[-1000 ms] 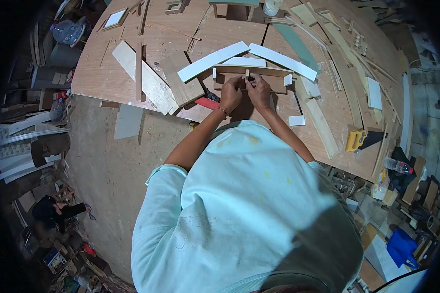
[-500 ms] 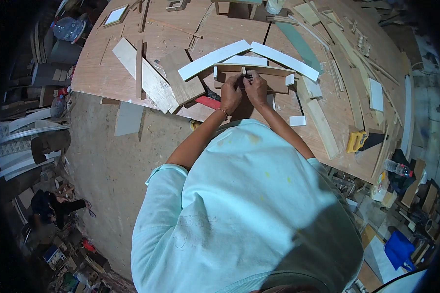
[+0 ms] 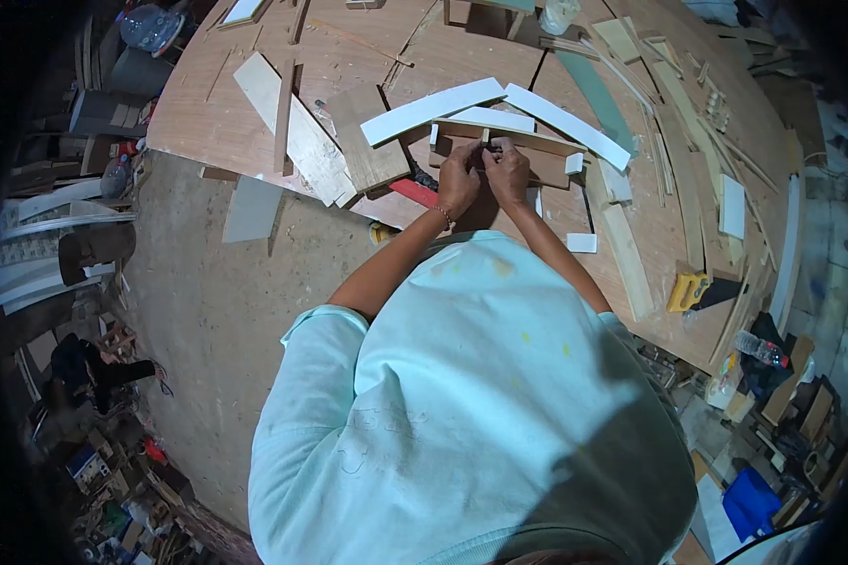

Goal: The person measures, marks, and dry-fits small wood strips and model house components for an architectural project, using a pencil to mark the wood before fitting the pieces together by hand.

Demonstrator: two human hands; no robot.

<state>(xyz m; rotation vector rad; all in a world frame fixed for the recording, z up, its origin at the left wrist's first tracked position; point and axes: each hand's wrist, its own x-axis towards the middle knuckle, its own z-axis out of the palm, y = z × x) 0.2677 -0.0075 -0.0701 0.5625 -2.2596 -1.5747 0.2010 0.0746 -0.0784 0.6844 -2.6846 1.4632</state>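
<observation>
My left hand (image 3: 459,181) and my right hand (image 3: 507,175) meet close together at the near side of a long wooden strip (image 3: 546,143) on the worktable. Both have their fingers closed around a small wooden block (image 3: 486,136), which stands up against the strip. Fingers cover its lower part. Small white-faced end pieces (image 3: 575,164) sit at the strip's ends. Behind it, two long white boards, the left one (image 3: 433,110) and the right one (image 3: 567,125), form a shallow peak, with a shorter white piece (image 3: 488,118) between them.
Left of my hands lie a brown board (image 3: 369,137), a pale plank (image 3: 287,122) and a red object (image 3: 415,193). A yellow-handled saw (image 3: 690,291) rests at the right table edge (image 3: 674,347). Long strips (image 3: 622,245) and a small white block (image 3: 581,243) lie nearer my right arm.
The view has shifted, so the table appears slightly further right and tilted. Both hands stay at the small wooden block with almost the same finger pose.
</observation>
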